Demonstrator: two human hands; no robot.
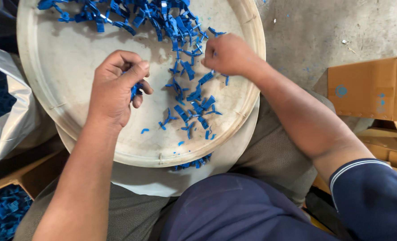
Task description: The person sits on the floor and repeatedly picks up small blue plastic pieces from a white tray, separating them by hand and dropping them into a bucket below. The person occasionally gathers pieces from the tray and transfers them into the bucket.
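plastic clips point(194, 96): bright blue | round tray point(73, 58): cream | cardboard box point(370, 89): brown, blue marks | sleeve point(377, 201): navy, white stripe | floor point(323, 31): grey

tray point(69, 58) on lap | plastic pieces point(194, 96) in tray | bag point(4, 111) left | cardboard box point(370, 87) right

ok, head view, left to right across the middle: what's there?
Silvery bag → left hand closed on blue plastic pieces → loose blue pieces on the round tray → right hand → cardboard box.
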